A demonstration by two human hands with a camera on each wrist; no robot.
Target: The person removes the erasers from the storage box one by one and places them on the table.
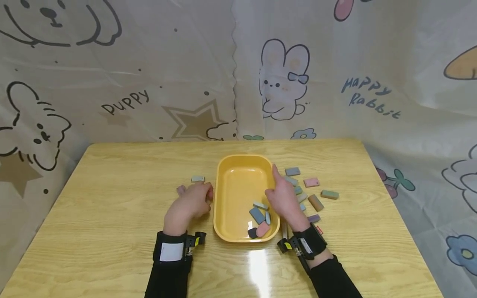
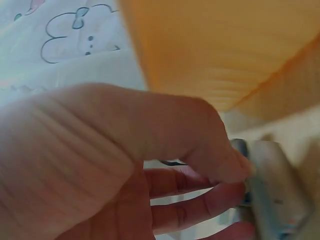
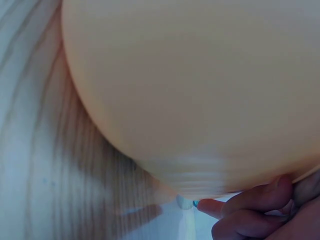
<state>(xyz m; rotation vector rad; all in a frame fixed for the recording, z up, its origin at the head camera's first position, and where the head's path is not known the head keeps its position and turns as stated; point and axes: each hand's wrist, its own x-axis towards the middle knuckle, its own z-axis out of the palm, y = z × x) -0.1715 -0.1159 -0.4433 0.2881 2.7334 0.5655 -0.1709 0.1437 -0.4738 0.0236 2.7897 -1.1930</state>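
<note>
My left hand (image 1: 190, 205) is low over the wooden table (image 1: 112, 215), just left of the yellow tray (image 1: 238, 190). A pale green block (image 1: 198, 179) lies just beyond its knuckles, long axis running left to right; a mauve block (image 1: 180, 190) sits at its outer side, partly hidden by the hand. Both are far nearer my left hand than my right, and the tray is on the opposite side of my fingers from the mauve one. My left thumb and fingers curl together beside a pale piece, but I cannot tell whether they pinch anything. My right hand (image 1: 285, 203) grasps the tray's right wall, thumb inside, index finger along the rim.

The tray's long side points away from me. Five pieces gather in its near right corner: a pale strip (image 1: 261, 205), a blue block (image 1: 256, 215), a small light-blue block (image 1: 267, 217), a pink piece (image 1: 263, 229) and a dark piece (image 1: 252, 233). More loose blocks (image 1: 316, 203) scatter right of the tray, around my right hand.
</note>
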